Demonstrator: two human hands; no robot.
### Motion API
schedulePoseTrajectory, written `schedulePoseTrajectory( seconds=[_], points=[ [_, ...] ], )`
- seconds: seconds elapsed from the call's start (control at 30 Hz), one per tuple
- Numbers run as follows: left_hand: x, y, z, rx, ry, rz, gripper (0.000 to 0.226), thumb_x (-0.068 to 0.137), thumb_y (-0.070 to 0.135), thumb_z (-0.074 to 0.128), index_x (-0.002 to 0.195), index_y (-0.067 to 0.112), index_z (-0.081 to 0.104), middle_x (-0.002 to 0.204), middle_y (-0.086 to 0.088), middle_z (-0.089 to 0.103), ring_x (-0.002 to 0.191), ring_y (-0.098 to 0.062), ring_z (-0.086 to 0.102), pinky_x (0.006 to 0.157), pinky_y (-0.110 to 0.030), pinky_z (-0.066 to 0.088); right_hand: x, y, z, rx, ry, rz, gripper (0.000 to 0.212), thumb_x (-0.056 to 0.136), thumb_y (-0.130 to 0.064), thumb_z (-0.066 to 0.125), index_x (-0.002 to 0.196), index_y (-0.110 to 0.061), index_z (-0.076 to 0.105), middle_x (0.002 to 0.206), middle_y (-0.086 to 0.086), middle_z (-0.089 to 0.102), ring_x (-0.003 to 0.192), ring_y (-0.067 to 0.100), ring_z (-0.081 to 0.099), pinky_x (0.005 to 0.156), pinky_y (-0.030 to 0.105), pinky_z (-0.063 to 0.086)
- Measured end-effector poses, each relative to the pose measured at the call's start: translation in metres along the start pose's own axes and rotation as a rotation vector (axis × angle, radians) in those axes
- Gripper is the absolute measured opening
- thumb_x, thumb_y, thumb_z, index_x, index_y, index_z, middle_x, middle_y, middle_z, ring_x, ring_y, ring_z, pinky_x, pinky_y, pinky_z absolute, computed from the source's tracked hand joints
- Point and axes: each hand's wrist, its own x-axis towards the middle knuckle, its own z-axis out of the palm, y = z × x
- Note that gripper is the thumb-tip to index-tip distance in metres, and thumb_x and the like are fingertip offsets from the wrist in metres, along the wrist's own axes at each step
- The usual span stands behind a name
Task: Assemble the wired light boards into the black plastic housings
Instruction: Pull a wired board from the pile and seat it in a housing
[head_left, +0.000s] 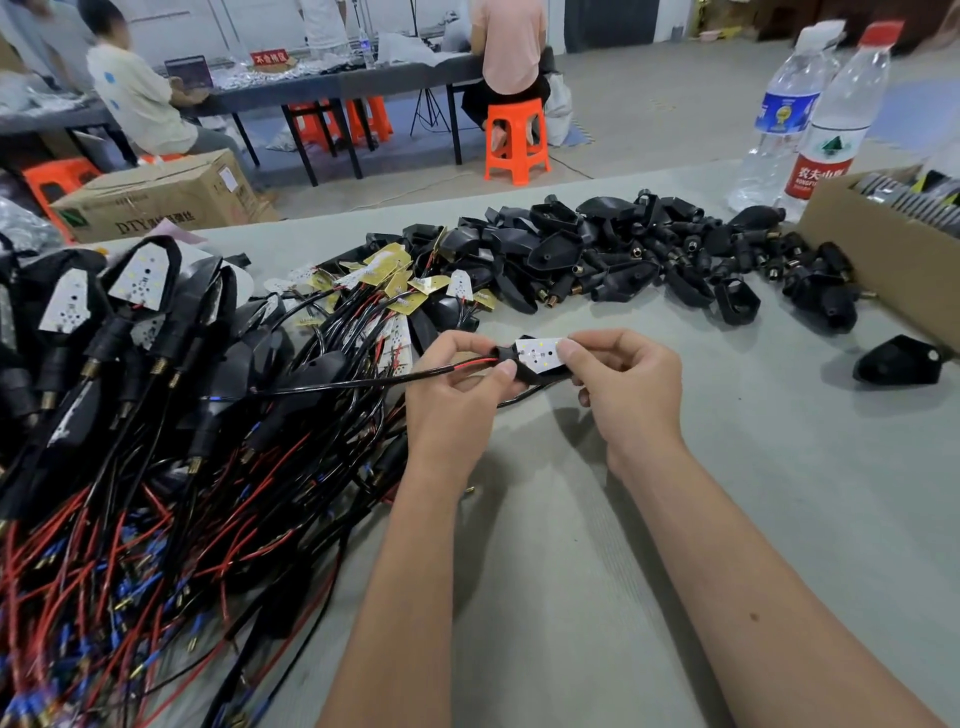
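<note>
The small white wired light board (540, 352) sits in a black plastic housing (537, 375) between our hands: left hand (457, 384) pinches its wire end, right hand (626, 379) grips the other.

Housings (623, 249) on grey table (597, 519)

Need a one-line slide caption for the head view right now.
Both hands, left hand and right hand, seat a wired light board into a black housing between piles of parts.

two water bottles (810, 109), cardboard box (161, 197), orange stool (516, 140), seated people (140, 98)
</note>
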Motion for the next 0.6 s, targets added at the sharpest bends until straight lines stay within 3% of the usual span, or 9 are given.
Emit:
schedulePoseTrajectory(
  seconds=[0.1,0.37,0.53,0.6],
  points=[
    [-0.0026,0.0008,0.0016,-0.023,-0.016,0.005,0.015,0.088,-0.006,0.071,0.097,0.005,0.065,0.088,-0.008,0.078,0.077,-0.03,0.078,0.067,-0.027,0.062,0.0011,0.0013,-0.0007,-0.086,0.014,-0.038,0.008,0.083,-0.021,0.084,0.087,-0.021,0.078,0.073,-0.002,0.075,0.057,0.004,0.06,0.062,0.026,0.049],
    [-0.0031,-0.0036,0.006,-0.014,-0.016,0.031,0.018,0.087,-0.01,0.069,0.096,0.006,0.065,0.092,-0.011,0.076,0.083,-0.026,0.078,0.074,-0.032,0.063,-0.0007,0.0024,0.0002,-0.191,0.053,-0.039,0.008,0.084,-0.024,0.081,0.08,-0.022,0.074,0.057,-0.013,0.066,0.053,0.007,0.059,0.061,0.028,0.049],
    [-0.004,-0.0032,0.0094,-0.038,-0.022,0.039,0.017,0.089,-0.01,0.067,0.098,0.004,0.064,0.094,-0.01,0.077,0.086,-0.027,0.078,0.077,-0.031,0.062,-0.0008,0.0008,0.0006,-0.173,0.057,-0.035,0.007,0.084,-0.023,0.08,0.082,-0.021,0.073,0.059,-0.013,0.065,0.058,0.011,0.061,0.062,0.031,0.052],
    [-0.0039,-0.0023,0.0103,-0.087,-0.014,0.02,0.017,0.09,-0.01,0.066,0.101,0.003,0.064,0.096,-0.011,0.078,0.088,-0.029,0.077,0.078,-0.031,0.062,-0.0017,-0.0012,0.0006,-0.103,0.041,-0.061,0.009,0.086,-0.023,0.08,0.084,-0.021,0.072,0.061,-0.011,0.066,0.056,0.012,0.061,0.056,0.026,0.051]
  ],
)
